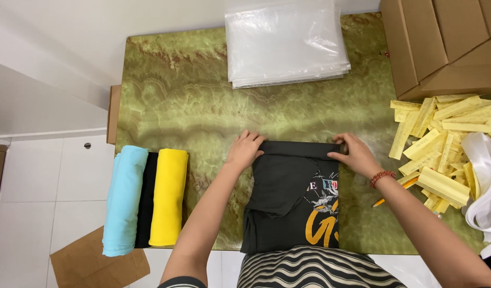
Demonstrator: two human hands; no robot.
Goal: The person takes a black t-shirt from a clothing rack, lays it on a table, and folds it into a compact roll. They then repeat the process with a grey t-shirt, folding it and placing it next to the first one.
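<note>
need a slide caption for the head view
Both hands, left hand and right hand, press the far folded edge of a dark printed t-shirt on a green table.
</note>
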